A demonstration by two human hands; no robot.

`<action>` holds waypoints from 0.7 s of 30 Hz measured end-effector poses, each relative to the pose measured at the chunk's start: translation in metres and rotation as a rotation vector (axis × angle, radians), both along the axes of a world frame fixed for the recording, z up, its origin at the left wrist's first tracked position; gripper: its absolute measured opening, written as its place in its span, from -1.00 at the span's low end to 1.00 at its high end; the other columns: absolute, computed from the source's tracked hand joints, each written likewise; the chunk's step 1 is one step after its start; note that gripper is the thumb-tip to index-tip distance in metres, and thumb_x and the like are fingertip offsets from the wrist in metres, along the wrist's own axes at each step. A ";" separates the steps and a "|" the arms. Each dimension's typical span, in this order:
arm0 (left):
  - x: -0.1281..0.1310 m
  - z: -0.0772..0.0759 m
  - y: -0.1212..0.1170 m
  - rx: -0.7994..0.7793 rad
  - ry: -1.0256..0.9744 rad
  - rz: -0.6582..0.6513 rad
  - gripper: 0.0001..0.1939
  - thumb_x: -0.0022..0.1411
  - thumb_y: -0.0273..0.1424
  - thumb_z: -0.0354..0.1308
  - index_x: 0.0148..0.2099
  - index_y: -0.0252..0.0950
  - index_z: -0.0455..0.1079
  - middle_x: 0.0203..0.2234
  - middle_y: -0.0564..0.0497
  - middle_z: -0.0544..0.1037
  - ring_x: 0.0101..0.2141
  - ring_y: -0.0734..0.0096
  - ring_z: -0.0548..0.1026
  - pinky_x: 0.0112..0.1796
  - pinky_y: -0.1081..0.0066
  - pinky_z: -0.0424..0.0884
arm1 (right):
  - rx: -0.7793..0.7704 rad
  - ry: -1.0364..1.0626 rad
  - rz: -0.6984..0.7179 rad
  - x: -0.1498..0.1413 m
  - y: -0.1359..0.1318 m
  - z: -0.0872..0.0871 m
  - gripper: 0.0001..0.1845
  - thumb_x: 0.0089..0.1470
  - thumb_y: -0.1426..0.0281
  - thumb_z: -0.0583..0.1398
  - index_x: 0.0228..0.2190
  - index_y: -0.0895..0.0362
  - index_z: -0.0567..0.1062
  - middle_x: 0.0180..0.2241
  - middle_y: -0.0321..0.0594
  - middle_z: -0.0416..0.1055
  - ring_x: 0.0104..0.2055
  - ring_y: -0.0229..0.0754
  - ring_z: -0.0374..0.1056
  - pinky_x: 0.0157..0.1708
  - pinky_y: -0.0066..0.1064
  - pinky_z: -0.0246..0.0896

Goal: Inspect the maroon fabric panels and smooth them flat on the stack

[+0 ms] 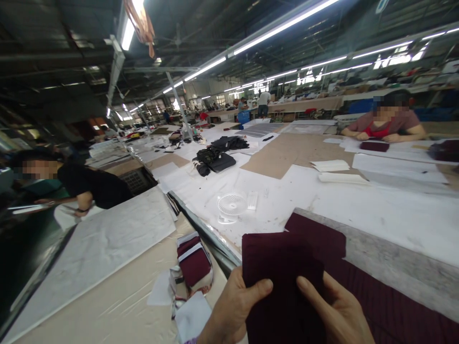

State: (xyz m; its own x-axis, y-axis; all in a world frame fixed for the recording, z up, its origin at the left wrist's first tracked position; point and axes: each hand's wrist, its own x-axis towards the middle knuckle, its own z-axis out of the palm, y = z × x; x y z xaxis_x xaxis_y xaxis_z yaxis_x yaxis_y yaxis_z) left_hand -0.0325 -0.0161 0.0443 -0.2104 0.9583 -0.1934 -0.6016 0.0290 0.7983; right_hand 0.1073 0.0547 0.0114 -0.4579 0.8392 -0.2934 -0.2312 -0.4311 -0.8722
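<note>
My left hand [233, 308] and my right hand [337, 310] both grip a stack of dark maroon fabric pieces [279, 267] at the bottom centre, thumbs pressed on its top face. The stack is lifted over a larger maroon cloth [387, 306] that lies on the table at the lower right. A bundle of maroon and white pieces [193, 263] lies just left of my left hand.
A small white fan [231, 206] sits on the white-papered table [358, 205]. Black garments [215, 157] lie farther back. One person [82, 188] works at the left over white sheets [103, 239]; another person [385, 122] sits at the far right.
</note>
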 end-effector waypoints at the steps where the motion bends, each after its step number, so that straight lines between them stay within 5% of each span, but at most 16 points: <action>1: 0.000 0.000 0.000 0.001 0.003 -0.002 -0.66 -0.01 -0.45 0.32 -0.11 -0.31 0.51 -0.25 -0.13 0.63 -0.16 0.15 0.55 -0.07 0.19 0.41 | -0.017 0.009 -0.005 0.000 -0.001 0.000 -0.58 -0.11 0.23 0.36 -0.15 0.01 0.53 -0.28 -0.28 0.60 -0.36 -0.14 0.51 -0.39 -0.47 0.43; 21: -0.001 -0.002 0.001 -0.010 -0.004 -0.001 -0.68 -0.02 -0.43 0.32 -0.14 -0.32 0.52 -0.26 -0.12 0.64 -0.15 0.12 0.55 -0.01 0.15 0.37 | 0.028 -0.062 -0.084 -0.008 -0.005 0.009 -0.57 -0.16 0.17 0.36 -0.22 0.09 0.53 -0.36 -0.25 0.59 -0.35 -0.04 0.48 -0.39 -0.36 0.42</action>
